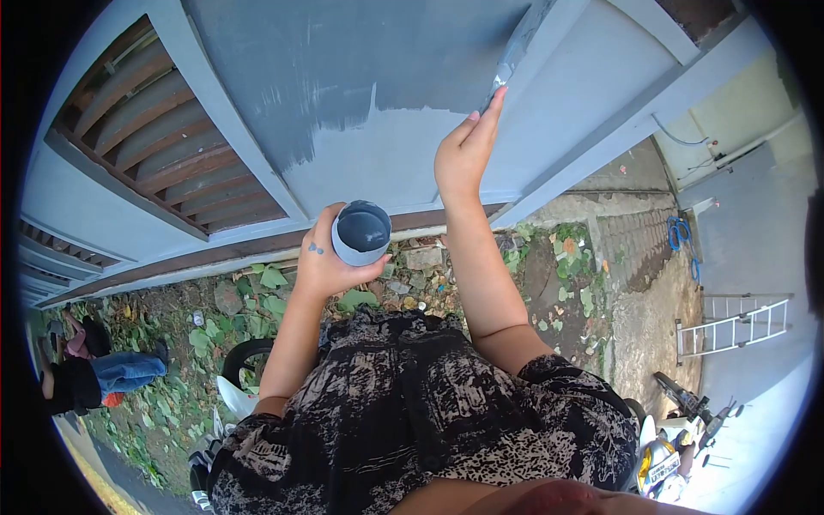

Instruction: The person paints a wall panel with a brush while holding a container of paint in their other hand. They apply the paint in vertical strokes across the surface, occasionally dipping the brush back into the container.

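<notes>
Head view: my right hand (463, 153) is raised in the upper middle of the frame, fingers narrowed to a pinch on the brush (518, 47). The brush, smeared grey, runs up and to the right from my fingertips and lies against the panel (549, 112). My left hand (329, 262) sits just left of centre, fingers wrapped round the paint cup (362, 232), held upright with its mouth towards me and dark grey paint inside. There is a dab of grey on that hand too.

The panel shows two tones. The upper part, from centre to upper left, is dark wet-looking grey (343, 77), and below it, just above the cup, lies a paler patch (386, 146) with a ragged edge between them. I judge I am mid-coat, working the dark grey across the pale areas.

The next move, I think, calls for a reload, bringing brush and cup together without tipping the cup. After that come even strokes along the ragged edge, staying off the frame (215, 103).

A slatted vent (163, 137) fills the upper left. Leafy ground (412, 287) lies below the wall, a ladder (738, 324) lies at the right edge, and another person (103, 373) sits at the far left.
</notes>
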`<action>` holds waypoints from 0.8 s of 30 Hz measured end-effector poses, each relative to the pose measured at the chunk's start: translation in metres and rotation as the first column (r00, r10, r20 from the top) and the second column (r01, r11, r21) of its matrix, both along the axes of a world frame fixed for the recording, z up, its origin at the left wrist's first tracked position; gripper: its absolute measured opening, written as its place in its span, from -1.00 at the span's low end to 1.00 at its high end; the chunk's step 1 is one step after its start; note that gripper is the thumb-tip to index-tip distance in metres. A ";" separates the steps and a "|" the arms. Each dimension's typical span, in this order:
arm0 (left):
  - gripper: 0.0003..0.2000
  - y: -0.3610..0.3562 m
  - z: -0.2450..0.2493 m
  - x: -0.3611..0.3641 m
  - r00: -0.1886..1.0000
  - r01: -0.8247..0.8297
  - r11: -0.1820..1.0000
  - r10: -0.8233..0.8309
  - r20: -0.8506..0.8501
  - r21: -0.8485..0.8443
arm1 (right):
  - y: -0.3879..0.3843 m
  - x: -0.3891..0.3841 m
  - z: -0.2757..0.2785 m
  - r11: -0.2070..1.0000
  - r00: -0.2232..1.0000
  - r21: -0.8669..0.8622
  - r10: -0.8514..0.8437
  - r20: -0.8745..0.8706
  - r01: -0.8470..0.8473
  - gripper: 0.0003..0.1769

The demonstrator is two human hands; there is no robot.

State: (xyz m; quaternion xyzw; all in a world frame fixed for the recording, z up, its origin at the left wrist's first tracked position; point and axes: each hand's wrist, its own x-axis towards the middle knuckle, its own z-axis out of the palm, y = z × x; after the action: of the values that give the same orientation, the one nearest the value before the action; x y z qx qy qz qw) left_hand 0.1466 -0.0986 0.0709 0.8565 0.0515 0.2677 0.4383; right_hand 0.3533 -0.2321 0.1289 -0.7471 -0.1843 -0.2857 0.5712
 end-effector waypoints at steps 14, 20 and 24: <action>-0.16 0.019 0.002 -0.004 1.000 -0.019 0.999 0.019 0.011 -0.045 | 0.007 -0.031 0.022 0.999 0.993 0.018 0.030 0.115 -0.032 -0.34; -0.19 0.025 0.003 -0.005 1.000 -0.012 0.997 0.014 0.028 -0.074 | 0.009 0.006 0.042 1.000 0.996 0.012 -0.020 0.083 0.020 -0.34; -0.18 0.034 0.004 -0.008 0.999 -0.005 0.997 0.009 0.049 -0.073 | 0.010 0.013 0.007 0.998 0.996 0.002 -0.062 0.066 0.062 -0.33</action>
State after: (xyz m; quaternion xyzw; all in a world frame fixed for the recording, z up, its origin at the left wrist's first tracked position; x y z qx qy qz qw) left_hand 0.1382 -0.0648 0.0744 0.8328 0.0536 0.2882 0.4696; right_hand 0.3668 -0.2220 0.1357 -0.7424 -0.1798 -0.3280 0.5558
